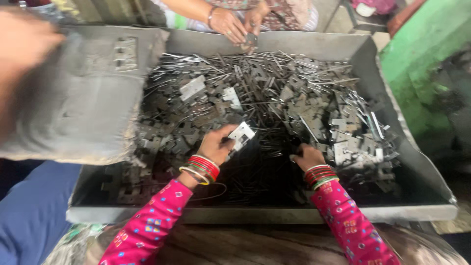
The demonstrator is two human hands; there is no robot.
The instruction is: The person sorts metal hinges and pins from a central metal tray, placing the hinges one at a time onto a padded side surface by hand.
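Your left hand (pixel 216 144) is closed on a small flat metal plate (pixel 241 134), pinched between thumb and fingers and held just above the heap. Your right hand (pixel 307 157) is down among the thin metal pins (pixel 274 147) in the middle of the tray (pixel 265 214), fingers curled in; you cannot tell from this view whether it grips anything. Both your wrists carry red and green bangles (pixel 202 168), and your sleeves are bright pink with a printed pattern.

The tray is a wide grey metal bin with sloping sides, and it is piled with flat hinge-like plates (pixel 314 118) and long pins, thickest toward the far and right sides. A large grey sheet (pixel 83 103) covers the tray's left part, with a blurred hand (pixel 22 39) on its far corner.

At the far rim another person's hands (pixel 240 22) hold a small metal piece (pixel 250 41) just above the pile. A green surface (pixel 422 68) stands to the right of the tray.
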